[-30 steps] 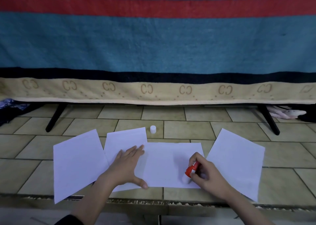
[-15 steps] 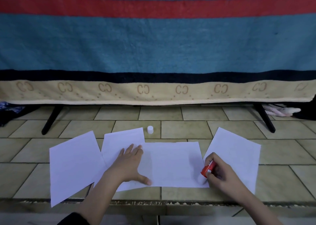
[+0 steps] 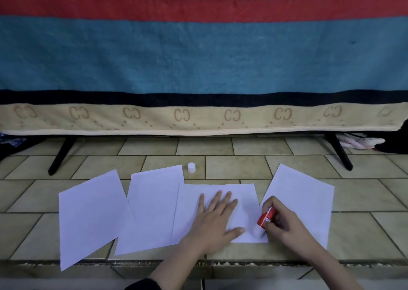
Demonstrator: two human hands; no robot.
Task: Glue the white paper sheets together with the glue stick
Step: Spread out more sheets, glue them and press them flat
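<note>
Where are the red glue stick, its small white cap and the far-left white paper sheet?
red glue stick (image 3: 266,217): head view, on its red body.
small white cap (image 3: 191,167): head view, on its side wall.
far-left white paper sheet (image 3: 92,217): head view, on its middle.
</note>
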